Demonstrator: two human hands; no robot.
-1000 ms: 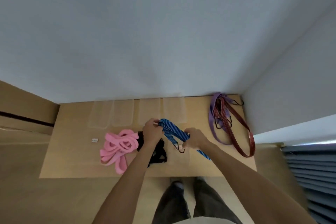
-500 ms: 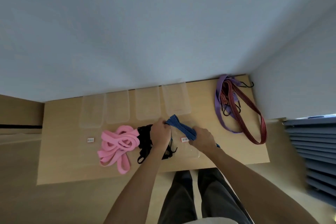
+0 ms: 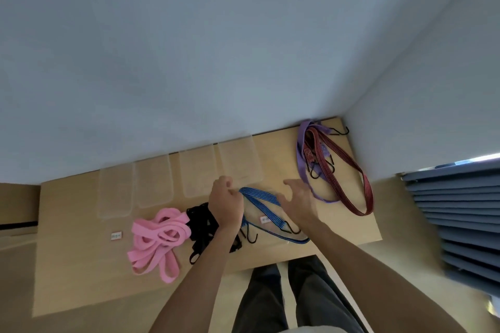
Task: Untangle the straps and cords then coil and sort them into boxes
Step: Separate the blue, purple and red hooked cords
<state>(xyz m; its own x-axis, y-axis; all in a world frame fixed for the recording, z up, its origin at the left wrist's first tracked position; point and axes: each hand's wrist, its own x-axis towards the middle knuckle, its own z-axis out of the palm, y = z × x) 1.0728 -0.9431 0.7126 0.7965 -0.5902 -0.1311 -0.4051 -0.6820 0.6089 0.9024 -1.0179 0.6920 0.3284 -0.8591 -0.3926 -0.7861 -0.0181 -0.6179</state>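
My left hand [image 3: 226,203] pinches one end of the folded blue bungee cord [image 3: 263,201], which lies over a clear box [image 3: 295,239] near the table's front edge; its black hooks hang toward me. My right hand [image 3: 299,200] hovers open just right of the cord, fingers spread, holding nothing. A pink strap [image 3: 157,238] lies bundled at the left. A black strap [image 3: 201,224] sits beside it, partly hidden under my left wrist. At the back right corner a purple strap [image 3: 301,159] and a red bungee cord [image 3: 343,178] lie tangled together.
Several clear boxes [image 3: 151,184] stand in a row along the wall at the back of the wooden table [image 3: 67,251]. Small white labels [image 3: 116,235] lie on the table. A wall corner closes in at the right, with grey blinds [image 3: 460,211] beyond.
My right hand has let go of the blue cord and opened, moving right. The cord now lies spread out, with its hooks showing. The camera has tilted, shifting the table in view.
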